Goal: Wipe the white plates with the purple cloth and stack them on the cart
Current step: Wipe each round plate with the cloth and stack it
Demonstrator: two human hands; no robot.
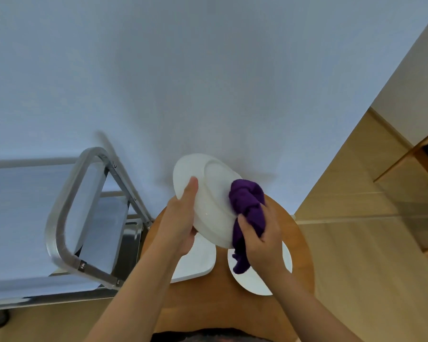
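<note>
A white plate [208,196] is held tilted in the air above the round wooden counter [304,245], its underside with the raised foot ring turned toward the camera. The plate's left rim is grasped by the left hand [181,223], thumb laid along the underside and the remaining fingers hidden behind the plate. A bunched purple cloth [247,206] is pressed against the plate's right-hand side; its loose tail hangs down below the rim. The cloth is clenched in the grip of the right hand [265,238], fingers curled round the fabric.

On the counter beneath, two more white dishes are seen, each partly hidden by the arms: a rounded-corner plate [198,262] to the left and a round plate [257,280] to the right, lying apart from each other.

To the left of the counter stands a metal cart [67,233] with a tubular handle loop. Nothing can be made out on its top shelf; the lower tray is dark and its contents cannot be told.

A pale wall [208,70] is behind, and wooden flooring [356,243] is to the right.
</note>
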